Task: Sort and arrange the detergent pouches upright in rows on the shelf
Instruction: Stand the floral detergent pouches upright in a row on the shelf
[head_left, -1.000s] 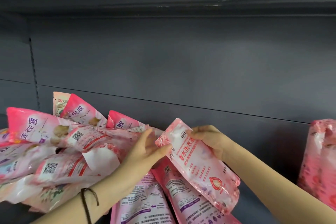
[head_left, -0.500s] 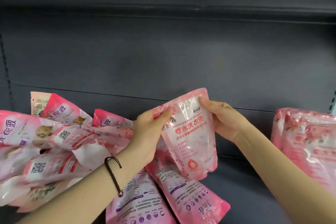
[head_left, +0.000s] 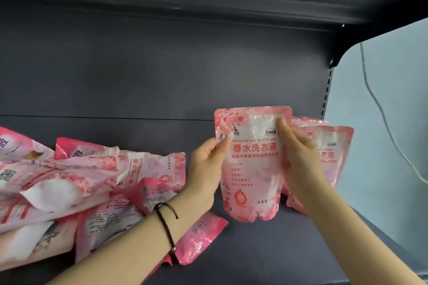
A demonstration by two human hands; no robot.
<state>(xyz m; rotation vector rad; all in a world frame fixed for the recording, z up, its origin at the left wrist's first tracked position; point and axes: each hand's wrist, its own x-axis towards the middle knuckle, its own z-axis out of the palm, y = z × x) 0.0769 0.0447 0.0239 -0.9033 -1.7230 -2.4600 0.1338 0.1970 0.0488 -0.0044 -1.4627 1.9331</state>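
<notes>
The pouch (head_left: 251, 169) stands upright — long axis vertical, print facing the camera — pinched at its sides by left hand (head_left: 206, 169) and right hand (head_left: 298, 164), above the dark shelf (head_left: 278, 250).

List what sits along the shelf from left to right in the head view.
Jumbled pile of pouches → left hand → held pouch → right hand → standing pouches → pale wall.

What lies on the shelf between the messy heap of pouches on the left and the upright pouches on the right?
In the head view, the held pouch, gripped by both hands; below it, bare shelf.
</notes>
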